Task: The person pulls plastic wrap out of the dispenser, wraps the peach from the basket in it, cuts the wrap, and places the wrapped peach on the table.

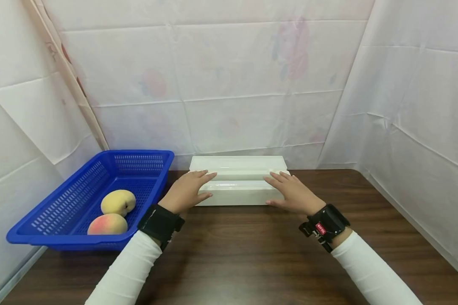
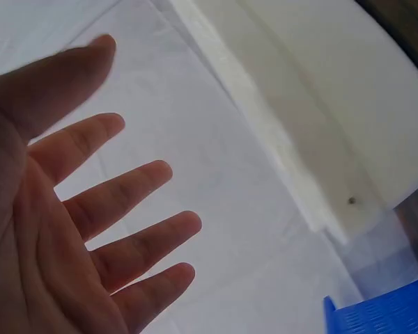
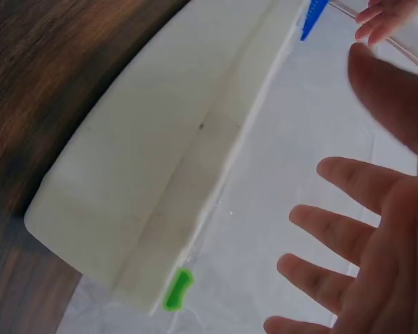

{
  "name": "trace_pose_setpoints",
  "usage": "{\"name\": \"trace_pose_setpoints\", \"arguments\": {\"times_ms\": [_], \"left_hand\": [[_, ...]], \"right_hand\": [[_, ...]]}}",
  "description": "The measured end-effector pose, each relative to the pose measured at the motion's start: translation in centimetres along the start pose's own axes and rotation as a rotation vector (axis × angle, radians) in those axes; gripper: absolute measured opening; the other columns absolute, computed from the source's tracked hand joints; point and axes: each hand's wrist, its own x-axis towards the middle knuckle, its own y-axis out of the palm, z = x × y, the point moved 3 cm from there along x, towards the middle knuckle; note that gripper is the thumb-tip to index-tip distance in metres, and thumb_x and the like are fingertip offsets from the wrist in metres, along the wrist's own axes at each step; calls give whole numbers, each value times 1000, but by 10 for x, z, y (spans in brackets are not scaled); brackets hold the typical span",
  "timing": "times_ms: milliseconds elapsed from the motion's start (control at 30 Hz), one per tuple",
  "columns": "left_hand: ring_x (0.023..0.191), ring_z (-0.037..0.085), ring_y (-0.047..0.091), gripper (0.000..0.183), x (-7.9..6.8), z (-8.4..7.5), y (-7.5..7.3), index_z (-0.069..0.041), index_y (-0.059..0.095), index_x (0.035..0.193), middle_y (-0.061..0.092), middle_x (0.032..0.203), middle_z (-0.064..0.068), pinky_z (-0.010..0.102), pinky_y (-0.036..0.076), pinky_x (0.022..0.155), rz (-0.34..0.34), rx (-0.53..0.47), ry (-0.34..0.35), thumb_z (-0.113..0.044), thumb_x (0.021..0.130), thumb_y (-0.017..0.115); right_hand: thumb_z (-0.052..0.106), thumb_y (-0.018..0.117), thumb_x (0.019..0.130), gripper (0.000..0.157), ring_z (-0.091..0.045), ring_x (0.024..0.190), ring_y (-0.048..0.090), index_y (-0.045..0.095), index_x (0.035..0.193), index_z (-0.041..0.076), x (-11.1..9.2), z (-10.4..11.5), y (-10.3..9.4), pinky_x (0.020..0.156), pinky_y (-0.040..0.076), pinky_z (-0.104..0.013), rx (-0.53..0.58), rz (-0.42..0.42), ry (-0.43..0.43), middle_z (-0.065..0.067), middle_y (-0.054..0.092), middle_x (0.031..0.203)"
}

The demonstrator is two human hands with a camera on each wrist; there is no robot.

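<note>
A long white box (image 1: 236, 197), shaped like a cling film dispenser, lies at the back of the table with a raised panel behind it. My left hand (image 1: 187, 190) is over its left end and my right hand (image 1: 294, 192) over its right end. Both hands have spread, fairly straight fingers and hold nothing. In the wrist views, gaps show between the fingers and the white box (image 2: 320, 104). A small green piece (image 3: 177, 289) sits on the box's edge in the right wrist view.
To the left stands a blue plastic basket (image 1: 166, 169) with a yellow peach (image 1: 117, 201) and a pinkish peach (image 1: 107, 225) in it. The dark wooden table (image 1: 233, 262) stretches in front of the box. White patterned sheets (image 1: 229, 76) hang behind and at both sides.
</note>
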Motion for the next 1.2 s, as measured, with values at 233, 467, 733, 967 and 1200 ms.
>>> {"name": "trace_pose_setpoints", "arguments": {"times_ms": [233,467,733,967,1200], "left_hand": [[109,30,60,48,9,5,15,-8,57,129,63,120,13,45,49,86,-9,-14,-78,-22,85,69],[97,29,65,34,16,3,21,-9,68,113,69,106,10,44,53,75,-47,6,-142,-13,80,73],[87,26,67,23,19,6,28,-10,73,99,71,94,7,41,53,70,-95,14,-168,-7,76,74],[85,26,66,16,20,10,32,-8,74,92,70,89,8,41,53,69,-119,18,-194,-7,76,74],[82,27,66,10,21,14,34,-7,76,85,69,86,9,41,53,71,-153,-6,-214,-8,75,76]], "right_hand": [[28,73,81,61,-41,124,45,52,132,2,10,-1,10,102,34,-54,-81,-61,-23,-23,49,134],[20,75,79,49,-36,115,53,60,123,2,20,-6,23,97,42,-46,-117,-107,29,-20,58,124],[10,75,78,27,-31,97,62,70,103,4,22,-11,31,84,50,-41,-135,-241,15,-11,69,100],[5,73,78,10,-24,85,64,73,88,8,23,-14,33,73,51,-36,-109,-290,41,-5,69,86],[8,74,78,7,-20,80,64,74,84,10,23,-18,36,69,51,-34,-97,-305,53,-2,69,82]]}}
